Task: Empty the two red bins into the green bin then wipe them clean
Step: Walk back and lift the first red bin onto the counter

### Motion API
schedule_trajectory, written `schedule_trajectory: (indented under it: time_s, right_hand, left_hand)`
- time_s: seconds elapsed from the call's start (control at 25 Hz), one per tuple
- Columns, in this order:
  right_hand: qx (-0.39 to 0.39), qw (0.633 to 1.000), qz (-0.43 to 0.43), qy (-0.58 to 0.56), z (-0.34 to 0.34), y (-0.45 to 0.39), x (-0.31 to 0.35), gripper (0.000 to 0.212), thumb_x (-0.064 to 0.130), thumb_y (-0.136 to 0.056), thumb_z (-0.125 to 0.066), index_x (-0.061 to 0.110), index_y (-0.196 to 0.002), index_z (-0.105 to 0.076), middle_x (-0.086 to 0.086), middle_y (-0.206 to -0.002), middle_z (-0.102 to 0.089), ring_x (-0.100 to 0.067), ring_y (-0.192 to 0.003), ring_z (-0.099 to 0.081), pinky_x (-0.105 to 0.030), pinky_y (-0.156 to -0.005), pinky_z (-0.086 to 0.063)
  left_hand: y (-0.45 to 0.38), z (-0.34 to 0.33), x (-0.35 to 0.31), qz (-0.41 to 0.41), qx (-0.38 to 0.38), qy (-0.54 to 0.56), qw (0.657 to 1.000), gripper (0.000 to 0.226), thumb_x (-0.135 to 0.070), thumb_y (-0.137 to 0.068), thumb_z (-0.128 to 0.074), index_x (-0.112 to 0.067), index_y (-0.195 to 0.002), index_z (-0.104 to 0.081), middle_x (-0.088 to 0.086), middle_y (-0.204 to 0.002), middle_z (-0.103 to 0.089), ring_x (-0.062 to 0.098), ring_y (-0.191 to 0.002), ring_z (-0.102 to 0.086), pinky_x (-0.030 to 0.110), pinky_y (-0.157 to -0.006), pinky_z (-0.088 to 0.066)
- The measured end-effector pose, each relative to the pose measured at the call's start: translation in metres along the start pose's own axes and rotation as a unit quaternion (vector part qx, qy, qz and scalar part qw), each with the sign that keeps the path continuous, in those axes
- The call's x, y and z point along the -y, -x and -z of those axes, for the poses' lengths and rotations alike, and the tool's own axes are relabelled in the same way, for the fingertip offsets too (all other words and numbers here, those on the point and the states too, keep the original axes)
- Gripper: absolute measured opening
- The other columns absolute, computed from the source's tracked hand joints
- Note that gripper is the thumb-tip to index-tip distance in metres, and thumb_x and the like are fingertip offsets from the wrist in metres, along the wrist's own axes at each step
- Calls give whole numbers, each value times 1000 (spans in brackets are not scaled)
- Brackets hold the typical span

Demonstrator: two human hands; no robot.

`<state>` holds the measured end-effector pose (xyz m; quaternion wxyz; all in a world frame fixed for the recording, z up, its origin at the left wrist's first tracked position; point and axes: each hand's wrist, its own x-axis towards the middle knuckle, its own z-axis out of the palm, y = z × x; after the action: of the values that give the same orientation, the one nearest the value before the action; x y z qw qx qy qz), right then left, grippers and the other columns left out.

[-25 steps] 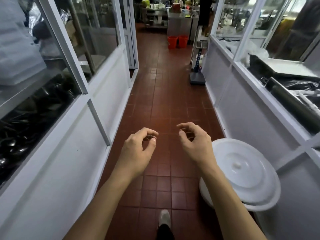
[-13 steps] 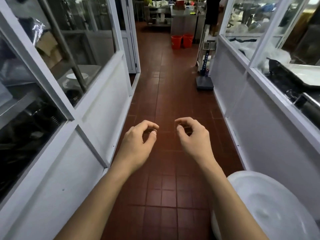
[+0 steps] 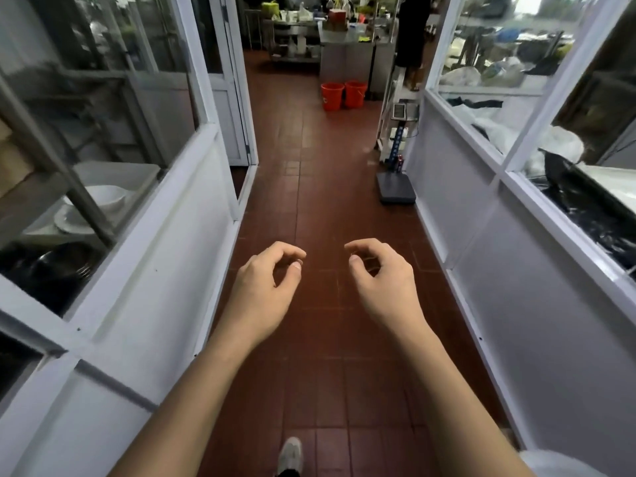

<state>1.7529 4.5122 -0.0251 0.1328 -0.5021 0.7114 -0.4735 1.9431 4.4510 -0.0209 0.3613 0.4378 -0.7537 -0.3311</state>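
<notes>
Narrow corridor, red-brown tiled floor (image 3: pixel 316 201), white half-glazed partitions on both sides. Two bare forearms reach forward at mid-frame. Left hand (image 3: pixel 265 287): fingers loosely curled, thumb tip close under the forefinger tip, nothing between them. Right hand (image 3: pixel 383 282): same posture, fingers hanging in a relaxed curl, holding nothing. The two hands are level with one another, a gap of bare floor between them. Task items: two red bins at the far end of the corridor, standing upright on the floor and touching side by side, the left red bin (image 3: pixel 332 96) slightly nearer the camera than the right red bin (image 3: pixel 355 94). Both sit well apart from the fingers, straight ahead and far beyond the fingertips; no contact. Contents of the bins cannot be made out at this range. No green bin can be picked out. Behind the bins, a steel table (image 3: pixel 347 43) with cluttered bottles and containers on it. Against the right partition, between hands and bins, a platform scale (image 3: pixel 395 189) with an upright post. Through the left glass, a white bowl (image 3: pixel 105 196) on a shelf. One shoe (image 3: pixel 290 454) at the bottom edge, on the floor. A curved white rim (image 3: pixel 564 464) shows at the bottom right corner.
</notes>
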Motion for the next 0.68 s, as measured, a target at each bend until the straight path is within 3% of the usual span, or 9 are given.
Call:
schedule_trajectory:
  time_s: [0.44,0.68]
  right_hand:
    - [-3,1000,-24,7,-92,-247,-22,16,26,-96,-59,34,-107,-69,14,-101,-68,0,-91,-62,-23,-81,-51]
    - [9,1000,-14,5,-134,-397,-67,17,26,-97,-59,33,-108,-69,15,-99,-67,0,-90,-61,-14,-75,-45]
  left_hand:
    - [-261,-5,66,2,22,-3,1000,16,-25,-99,-59,-37,-107,-66,-22,-102,-69,6,-103,-63,38,-92,-53]
    - [-406,-41,101,2,19,-11,1000,17,-23,-99,-58,-35,-108,-67,-21,-103,-70,7,-104,-63,38,-92,-53]
